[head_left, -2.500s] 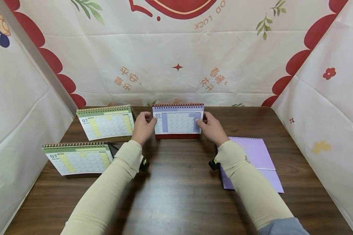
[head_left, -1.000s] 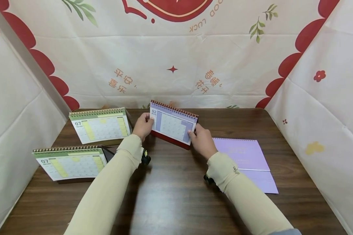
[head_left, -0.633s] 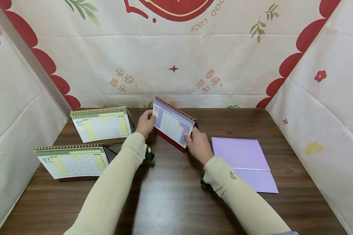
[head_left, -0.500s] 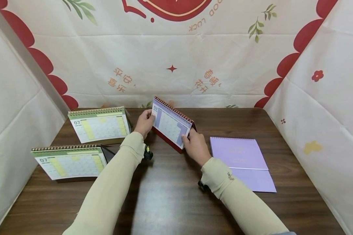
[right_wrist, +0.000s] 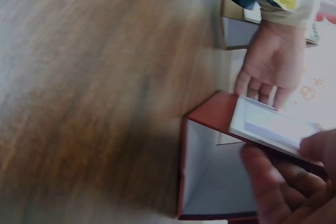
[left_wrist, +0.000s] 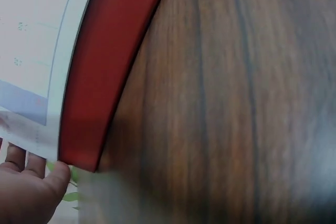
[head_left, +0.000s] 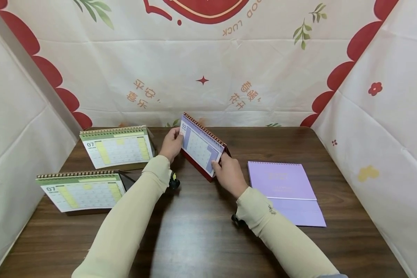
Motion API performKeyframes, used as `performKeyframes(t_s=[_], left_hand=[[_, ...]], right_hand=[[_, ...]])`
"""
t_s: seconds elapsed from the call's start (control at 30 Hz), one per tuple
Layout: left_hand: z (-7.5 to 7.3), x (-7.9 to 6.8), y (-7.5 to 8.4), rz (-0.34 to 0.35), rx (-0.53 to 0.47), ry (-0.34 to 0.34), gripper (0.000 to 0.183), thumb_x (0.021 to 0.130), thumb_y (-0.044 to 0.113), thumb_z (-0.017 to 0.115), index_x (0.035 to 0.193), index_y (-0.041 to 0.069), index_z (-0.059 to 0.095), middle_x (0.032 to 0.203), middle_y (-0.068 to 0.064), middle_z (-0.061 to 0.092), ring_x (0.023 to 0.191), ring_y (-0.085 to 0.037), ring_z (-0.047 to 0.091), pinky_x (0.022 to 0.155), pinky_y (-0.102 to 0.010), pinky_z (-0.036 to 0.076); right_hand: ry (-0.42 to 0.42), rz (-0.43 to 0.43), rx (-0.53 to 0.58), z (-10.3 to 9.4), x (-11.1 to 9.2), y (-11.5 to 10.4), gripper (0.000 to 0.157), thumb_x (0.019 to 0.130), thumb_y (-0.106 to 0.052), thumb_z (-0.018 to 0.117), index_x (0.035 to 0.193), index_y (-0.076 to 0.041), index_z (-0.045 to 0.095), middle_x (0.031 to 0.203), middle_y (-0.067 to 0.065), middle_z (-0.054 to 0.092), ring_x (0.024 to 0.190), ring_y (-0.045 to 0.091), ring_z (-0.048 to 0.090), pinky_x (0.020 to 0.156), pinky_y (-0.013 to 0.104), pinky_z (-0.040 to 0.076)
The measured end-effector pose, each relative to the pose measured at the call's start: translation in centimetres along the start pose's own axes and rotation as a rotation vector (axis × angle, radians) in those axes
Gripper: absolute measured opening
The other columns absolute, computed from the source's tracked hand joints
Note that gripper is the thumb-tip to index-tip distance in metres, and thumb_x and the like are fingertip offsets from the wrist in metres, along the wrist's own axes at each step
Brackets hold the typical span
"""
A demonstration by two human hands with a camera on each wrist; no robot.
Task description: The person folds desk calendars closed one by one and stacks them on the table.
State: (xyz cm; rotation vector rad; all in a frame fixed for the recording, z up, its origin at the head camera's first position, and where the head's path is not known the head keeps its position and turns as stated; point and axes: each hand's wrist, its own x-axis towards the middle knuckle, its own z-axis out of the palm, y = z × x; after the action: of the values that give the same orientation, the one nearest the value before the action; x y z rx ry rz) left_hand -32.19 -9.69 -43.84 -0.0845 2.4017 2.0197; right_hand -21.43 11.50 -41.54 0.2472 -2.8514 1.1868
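Observation:
A purple desk calendar (head_left: 199,148) with a red stand and a spiral top stands turned at an angle near the table's back, its right end closer to me. My left hand (head_left: 171,146) holds its left edge, thumb on the front page and fingers behind. At the right edge my right hand (head_left: 229,173) pinches the page panel. In the right wrist view, its thumb (right_wrist: 317,148) lies on the front and the other fingers reach into the hollow of the red stand (right_wrist: 210,111). The left wrist view shows the red base (left_wrist: 100,87) close over the wood.
Two green-topped desk calendars stand at the left, a rear one (head_left: 119,148) and a front one (head_left: 85,191) partly behind my left sleeve. A flat purple calendar (head_left: 281,177) lies on the right of the brown table (head_left: 201,239). Printed cloth (head_left: 203,58) encloses the back and sides.
The purple calendar has turned from facing straight forward to a slant, its right end swinging toward me. My right hand has moved left and nearer with it; the left hand keeps its hold.

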Motion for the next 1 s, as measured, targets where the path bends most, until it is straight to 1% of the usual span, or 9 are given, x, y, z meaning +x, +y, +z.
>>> performKeyframes(t_s=[0.07,0.17,0.3,0.4,0.5,0.6,0.7,0.8,1.0], left_hand=[[-0.1,-0.1,0.2,0.013,0.014,0.001,0.038,0.107,0.021,0.043,0.143,0.008,0.048,0.127,-0.013,0.056,0.111,-0.026,0.054,0.097,-0.042,0.043],[-0.1,-0.2,0.8,0.045,0.035,-0.001,0.04,0.106,0.019,0.045,0.144,0.009,0.047,0.131,-0.012,0.056,0.115,-0.025,0.054,0.101,-0.041,0.042],[-0.4,-0.2,2.4,0.087,0.034,0.004,0.042,0.105,0.018,0.046,0.146,0.009,0.046,0.139,-0.01,0.053,0.123,-0.022,0.05,0.105,-0.039,0.039],[-0.7,-0.1,3.6,0.09,0.041,0.01,0.042,0.105,0.02,0.046,0.146,0.008,0.045,0.141,-0.011,0.051,0.125,-0.022,0.048,0.107,-0.04,0.038],[-0.8,-0.1,4.1,0.065,0.062,0.002,0.042,0.106,0.022,0.046,0.145,0.008,0.046,0.139,-0.011,0.052,0.124,-0.023,0.048,0.107,-0.041,0.037],[-0.9,0.0,4.0,0.031,0.094,-0.014,0.041,0.106,0.025,0.045,0.144,0.009,0.048,0.138,-0.009,0.052,0.123,-0.023,0.048,0.107,-0.042,0.037],[-0.8,0.1,3.5,0.015,0.11,-0.021,0.042,0.106,0.029,0.046,0.145,0.011,0.048,0.139,-0.008,0.052,0.124,-0.022,0.048,0.107,-0.042,0.037],[-0.8,0.3,3.0,0.028,0.113,-0.016,0.042,0.105,0.027,0.049,0.144,0.011,0.049,0.134,-0.009,0.054,0.121,-0.023,0.05,0.104,-0.042,0.04],[-0.7,0.7,2.4,0.026,0.122,-0.023,0.038,0.104,0.024,0.052,0.14,0.01,0.053,0.126,-0.01,0.057,0.113,-0.024,0.053,0.098,-0.04,0.044]], right_hand=[[-0.036,-0.007,-0.023,-0.5,-0.1,0.1,0.035,0.1,-0.024,0.06,0.125,0.001,0.062,0.106,0.014,0.072,0.067,0.014,0.063,0.052,0.028,0.046],[-0.059,-0.018,-0.046,-1.9,-0.4,0.5,0.029,0.098,-0.029,0.062,0.112,-0.004,0.069,0.089,0.007,0.071,0.057,0.014,0.054,0.05,0.029,0.041],[0.0,-0.015,-0.018,-4.3,-1.1,1.2,0.023,0.098,-0.033,0.06,0.096,-0.012,0.069,0.074,0.001,0.063,0.06,0.017,0.051,0.056,0.033,0.043],[0.031,-0.007,0.028,-5.3,-1.4,1.7,0.025,0.1,-0.036,0.058,0.102,-0.014,0.069,0.085,0.003,0.066,0.071,0.021,0.055,0.065,0.038,0.045],[-0.007,0.009,0.069,-5.1,-1.4,2.2,0.033,0.101,-0.042,0.054,0.113,-0.015,0.069,0.105,0.004,0.069,0.091,0.022,0.061,0.079,0.042,0.048],[-0.032,0.041,0.105,-4.5,-1.3,2.4,0.041,0.101,-0.046,0.052,0.121,-0.014,0.068,0.12,0.005,0.067,0.109,0.023,0.06,0.091,0.045,0.048],[-0.009,0.073,0.143,-3.9,-1.1,2.4,0.042,0.101,-0.047,0.052,0.122,-0.013,0.067,0.121,0.007,0.066,0.111,0.024,0.059,0.092,0.046,0.047],[0.011,0.089,0.18,-3.5,-1.0,2.3,0.046,0.102,-0.049,0.05,0.124,-0.012,0.065,0.121,0.008,0.066,0.112,0.025,0.059,0.092,0.045,0.047],[-0.042,0.123,0.297,-2.9,-0.6,1.7,0.062,0.103,-0.057,0.038,0.134,-0.007,0.06,0.135,0.011,0.059,0.127,0.024,0.05,0.105,0.046,0.039]])
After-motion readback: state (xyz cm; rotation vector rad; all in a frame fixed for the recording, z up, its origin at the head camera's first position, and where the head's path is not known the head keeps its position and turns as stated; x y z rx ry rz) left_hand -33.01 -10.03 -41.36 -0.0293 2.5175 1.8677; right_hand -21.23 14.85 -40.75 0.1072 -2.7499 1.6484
